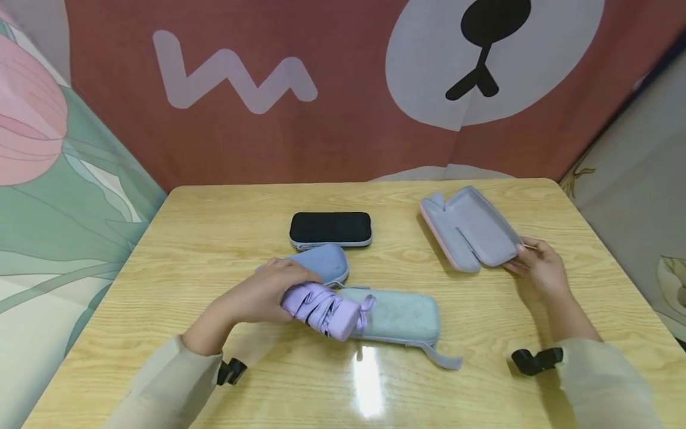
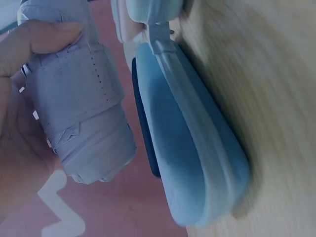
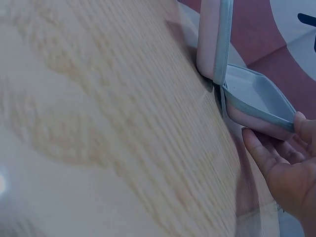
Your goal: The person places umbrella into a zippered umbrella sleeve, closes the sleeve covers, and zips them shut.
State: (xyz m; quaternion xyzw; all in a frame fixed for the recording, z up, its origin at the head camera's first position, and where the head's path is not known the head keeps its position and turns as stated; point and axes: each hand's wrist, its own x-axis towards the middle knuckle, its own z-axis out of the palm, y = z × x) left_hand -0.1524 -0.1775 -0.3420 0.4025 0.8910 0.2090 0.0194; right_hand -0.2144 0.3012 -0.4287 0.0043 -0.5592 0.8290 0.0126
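My left hand (image 1: 273, 290) grips a folded lavender umbrella (image 1: 323, 311), its strap wrapped around it and a small loop at the end. The umbrella is held above a blue zip case (image 1: 324, 262) and a mint-green zip case (image 1: 399, 316) with a wrist strap. In the left wrist view, the thumb lies across the umbrella's fabric. At the right, my right hand (image 1: 542, 271) pinches the edge of an unzipped pink case (image 1: 482, 229) with grey lining. That case stands spread wide, and the right wrist view shows thumb above and fingers beneath its rim.
A black zip case (image 1: 330, 228) lies behind the blue one. All the cases are on a light wooden table (image 1: 214, 220). A brown patterned cloth (image 1: 343, 137) hangs behind the table's far edge, with a floral cloth (image 1: 43, 238) to the left.
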